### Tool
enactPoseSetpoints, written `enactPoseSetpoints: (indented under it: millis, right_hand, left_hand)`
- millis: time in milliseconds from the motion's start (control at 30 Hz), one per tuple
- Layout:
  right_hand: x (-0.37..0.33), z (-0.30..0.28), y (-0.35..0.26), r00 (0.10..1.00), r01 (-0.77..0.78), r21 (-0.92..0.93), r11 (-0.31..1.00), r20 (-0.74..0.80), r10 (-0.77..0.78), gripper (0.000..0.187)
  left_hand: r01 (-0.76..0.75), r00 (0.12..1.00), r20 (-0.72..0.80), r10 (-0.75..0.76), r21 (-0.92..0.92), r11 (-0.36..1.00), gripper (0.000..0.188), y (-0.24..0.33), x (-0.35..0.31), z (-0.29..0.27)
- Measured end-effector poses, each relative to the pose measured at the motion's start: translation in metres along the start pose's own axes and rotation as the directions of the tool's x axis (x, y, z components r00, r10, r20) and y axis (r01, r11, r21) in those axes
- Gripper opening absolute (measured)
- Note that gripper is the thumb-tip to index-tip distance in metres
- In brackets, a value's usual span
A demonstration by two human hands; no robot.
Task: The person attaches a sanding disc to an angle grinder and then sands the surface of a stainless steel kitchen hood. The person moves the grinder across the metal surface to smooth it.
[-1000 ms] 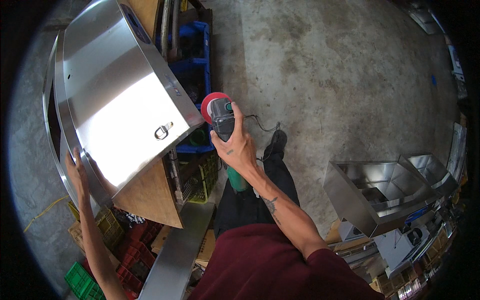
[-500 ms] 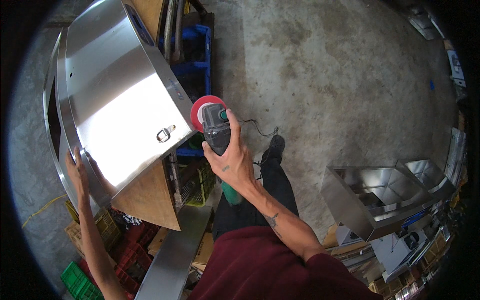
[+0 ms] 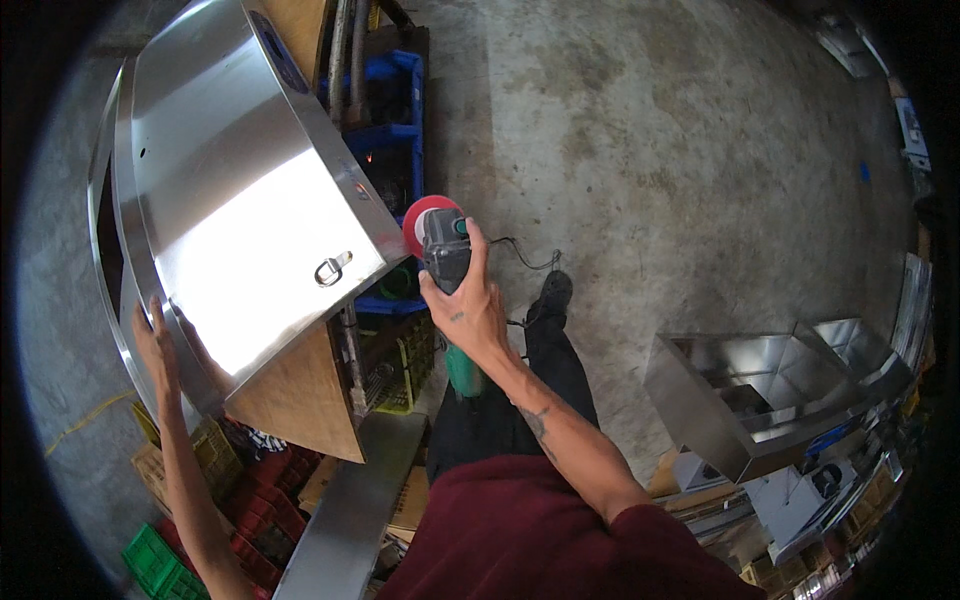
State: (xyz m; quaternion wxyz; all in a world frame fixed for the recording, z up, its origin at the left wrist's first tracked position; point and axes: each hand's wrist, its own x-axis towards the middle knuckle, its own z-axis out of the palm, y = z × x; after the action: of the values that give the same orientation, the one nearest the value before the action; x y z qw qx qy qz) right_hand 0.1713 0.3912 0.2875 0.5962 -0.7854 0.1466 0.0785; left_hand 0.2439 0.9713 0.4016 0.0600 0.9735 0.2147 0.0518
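Observation:
My right hand [image 3: 478, 318] is wrapped round the head of an angle grinder [image 3: 448, 255], whose green body hangs below toward my legs. Its red disc [image 3: 411, 228] stands close to the right corner of a large, shiny stainless-steel box [image 3: 215, 180]. A narrow gap seems to part disc and metal. At the box's near left edge, my left hand [image 3: 155, 345] lies against the steel, fingers stretched out and slightly apart. A small ring-like fitting [image 3: 328, 270] shows on the bright top face. The lower part of the grinder is partly covered by my right wrist.
Plywood [image 3: 305, 400] supports the box. Beneath and beside it are a blue crate [image 3: 416, 130], red crates [image 3: 265, 520] and a green crate [image 3: 155, 560]. The grinder's cord [image 3: 530, 262] runs over the concrete floor near my shoe [image 3: 556, 290]. Steel sinks [image 3: 700, 400] stand at right.
The grinder and my right hand have shifted slightly right, taking the disc away from the box's corner. A small orange spark now shows near the blue crate. My left hand stays put.

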Motion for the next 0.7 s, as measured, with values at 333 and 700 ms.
enactPoseSetpoints:
  millis: [333,700]
  right_hand:
    - [-0.009,-0.032,0.052,0.97,-0.24,0.013,0.971,-0.034,0.24,0.1]
    - [-0.034,-0.09,0.047,0.981,-0.182,0.041,0.982,-0.066,0.185,0.096]
  left_hand:
    - [-0.162,0.974,-0.113,0.196,0.252,0.954,0.065,0.02,-0.011,-0.017]
    - [-0.945,0.312,0.443,0.841,0.054,0.322,0.049,0.381,-0.169,0.054]
